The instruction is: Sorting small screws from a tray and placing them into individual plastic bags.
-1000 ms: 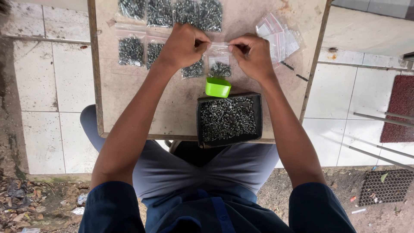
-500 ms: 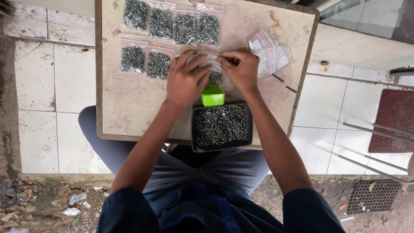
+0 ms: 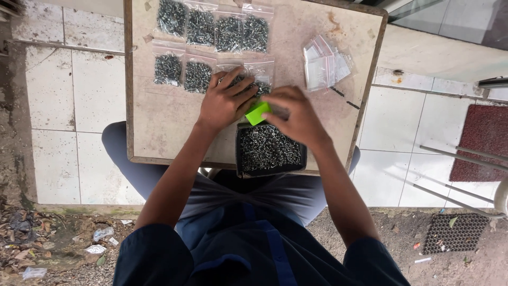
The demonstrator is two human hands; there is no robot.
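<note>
My left hand (image 3: 225,100) lies flat with fingers spread on a small clear bag of screws (image 3: 254,74) on the worn table (image 3: 159,124). My right hand (image 3: 299,116) hovers over the far edge of a black tray (image 3: 270,151) full of loose screws. Its fingertips are closed on a tilted bright green scoop (image 3: 257,112). The right hand is blurred by motion. Both hands nearly meet at the scoop.
Several filled screw bags (image 3: 211,26) lie in two rows at the table's far side. A pile of empty clear bags (image 3: 325,63) sits at the right. A red mat (image 3: 484,137) and metal rods (image 3: 460,159) are on the tiled floor to the right.
Both hands let go of the bag's top edge. The left hand flattened onto the bag, and the right hand dropped back to the green scoop, which now sits tilted.
</note>
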